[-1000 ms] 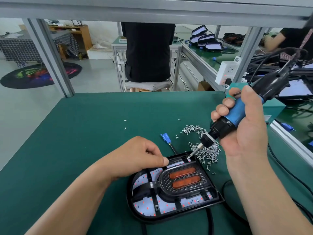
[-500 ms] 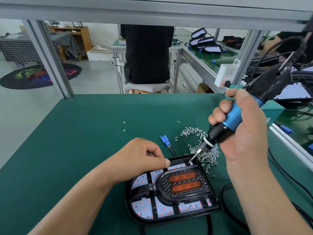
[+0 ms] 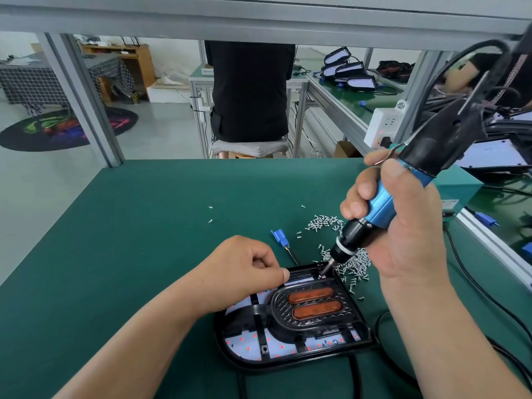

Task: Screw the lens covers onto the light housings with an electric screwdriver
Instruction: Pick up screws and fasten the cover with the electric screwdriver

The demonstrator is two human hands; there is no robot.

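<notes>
A black light housing (image 3: 290, 361) lies on the green mat in front of me, with a black lens cover (image 3: 313, 308) carrying two orange reflectors set in it. My right hand (image 3: 403, 226) grips the blue and black electric screwdriver (image 3: 383, 203), tilted, its bit tip down on the housing's far right corner. My left hand (image 3: 244, 272) has curled fingers and rests its thumb on the housing's far left edge. A pile of small silver screws (image 3: 336, 243) lies just behind the housing.
A blue connector (image 3: 280, 237) on a black cable lies behind the housing. Black cables trail off to the right. A person in black sits beyond the bench. More housings (image 3: 345, 72) rest on the neighbouring bench, and a white power strip (image 3: 383, 126) hangs on a post.
The screwdriver has tipped more upright and its bit has come down onto the housing's far right corner. My left hand has stayed on the housing's edge.
</notes>
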